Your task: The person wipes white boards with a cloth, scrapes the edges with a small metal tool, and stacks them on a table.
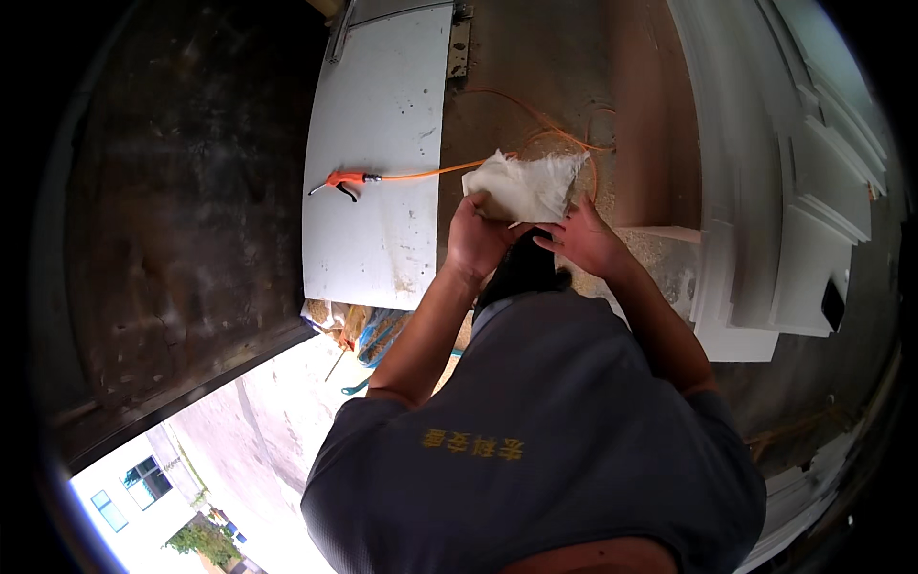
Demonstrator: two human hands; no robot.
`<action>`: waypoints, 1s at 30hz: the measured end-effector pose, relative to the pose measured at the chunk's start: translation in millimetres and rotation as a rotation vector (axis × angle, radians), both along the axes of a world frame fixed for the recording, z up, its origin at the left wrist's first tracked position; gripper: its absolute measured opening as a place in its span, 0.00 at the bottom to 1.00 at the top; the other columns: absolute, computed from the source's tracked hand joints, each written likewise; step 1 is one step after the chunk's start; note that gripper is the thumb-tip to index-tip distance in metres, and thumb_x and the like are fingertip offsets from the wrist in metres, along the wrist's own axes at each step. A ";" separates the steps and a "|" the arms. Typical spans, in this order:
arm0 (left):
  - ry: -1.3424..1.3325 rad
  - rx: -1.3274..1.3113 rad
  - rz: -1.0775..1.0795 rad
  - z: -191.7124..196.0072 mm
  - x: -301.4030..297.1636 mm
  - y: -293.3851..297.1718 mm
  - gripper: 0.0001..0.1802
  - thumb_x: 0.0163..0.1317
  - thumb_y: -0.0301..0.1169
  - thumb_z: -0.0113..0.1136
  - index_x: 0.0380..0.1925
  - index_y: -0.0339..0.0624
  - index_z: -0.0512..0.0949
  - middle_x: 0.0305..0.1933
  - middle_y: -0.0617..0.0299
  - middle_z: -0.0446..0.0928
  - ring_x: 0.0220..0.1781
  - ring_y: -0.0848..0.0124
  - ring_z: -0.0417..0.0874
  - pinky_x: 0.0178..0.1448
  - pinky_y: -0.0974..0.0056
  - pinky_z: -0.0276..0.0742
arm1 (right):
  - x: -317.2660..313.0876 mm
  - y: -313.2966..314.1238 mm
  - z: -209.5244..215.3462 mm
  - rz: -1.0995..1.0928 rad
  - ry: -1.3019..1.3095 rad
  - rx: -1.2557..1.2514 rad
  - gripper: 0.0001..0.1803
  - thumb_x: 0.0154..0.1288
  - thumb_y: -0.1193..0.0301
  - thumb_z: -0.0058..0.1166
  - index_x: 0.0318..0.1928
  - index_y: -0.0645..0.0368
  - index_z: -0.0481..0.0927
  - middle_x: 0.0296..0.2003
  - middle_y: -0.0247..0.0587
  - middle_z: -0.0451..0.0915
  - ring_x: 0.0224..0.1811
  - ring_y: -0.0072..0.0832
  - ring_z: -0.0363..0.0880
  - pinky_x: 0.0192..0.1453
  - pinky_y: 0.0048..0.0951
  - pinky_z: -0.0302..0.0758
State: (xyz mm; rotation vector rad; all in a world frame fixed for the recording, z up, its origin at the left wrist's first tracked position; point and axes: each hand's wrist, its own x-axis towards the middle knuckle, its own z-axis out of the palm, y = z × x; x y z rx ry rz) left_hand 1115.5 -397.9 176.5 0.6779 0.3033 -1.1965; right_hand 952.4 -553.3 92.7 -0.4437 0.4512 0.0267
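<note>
Over on the left, an air gun (349,178) lies on the worktop (382,115); next along, the left hand (476,237) grips the cloth (524,187) by its near left corner. The cloth stretches left to right just ahead of both hands, and the right hand (591,239), fingers spread, meets its right end, grip impossible to tell.

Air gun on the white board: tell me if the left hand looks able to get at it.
Probably yes: the air gun lies uncovered on the board, left of the left hand, though that hand holds a cloth.
</note>
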 end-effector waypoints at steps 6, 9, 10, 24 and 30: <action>-0.192 0.375 0.387 -99.8 121.1 -89.9 0.26 0.77 0.39 0.42 0.70 0.39 0.67 0.73 0.50 0.69 0.73 0.52 0.70 0.77 0.36 0.65 | 126.4 -117.4 -15.5 0.096 0.491 -0.332 0.34 0.80 0.54 0.50 0.76 0.59 0.63 0.78 0.47 0.60 0.77 0.39 0.67 0.77 0.42 0.64; 0.000 0.377 0.462 -129.8 194.0 -141.4 0.29 0.75 0.46 0.48 0.70 0.45 0.67 0.71 0.54 0.70 0.73 0.52 0.70 0.75 0.29 0.62 | 186.6 -200.4 8.0 0.407 0.218 -0.576 0.27 0.81 0.58 0.51 0.71 0.59 0.74 0.68 0.42 0.77 0.73 0.32 0.72 0.76 0.37 0.66; 0.031 0.470 0.437 -118.0 208.8 -162.1 0.29 0.75 0.45 0.48 0.70 0.43 0.69 0.71 0.54 0.71 0.72 0.52 0.72 0.70 0.35 0.70 | 209.2 -210.3 30.7 0.477 0.238 -0.572 0.25 0.82 0.58 0.49 0.69 0.60 0.76 0.67 0.41 0.79 0.72 0.29 0.74 0.76 0.35 0.67; -0.572 0.165 -0.258 -110.6 399.9 -455.8 0.18 0.80 0.38 0.48 0.55 0.37 0.80 0.53 0.59 0.81 0.55 0.70 0.82 0.61 0.63 0.76 | 481.3 -451.4 -39.6 0.172 0.128 -0.051 0.22 0.78 0.51 0.55 0.61 0.51 0.78 0.57 0.35 0.81 0.60 0.32 0.79 0.71 0.42 0.72; -0.502 0.220 -0.200 -74.7 538.3 -584.4 0.20 0.78 0.36 0.52 0.63 0.35 0.76 0.63 0.55 0.79 0.62 0.65 0.82 0.67 0.57 0.78 | 607.7 -594.5 -27.4 0.270 -0.024 0.074 0.21 0.73 0.56 0.62 0.61 0.50 0.79 0.58 0.34 0.83 0.62 0.33 0.80 0.69 0.42 0.73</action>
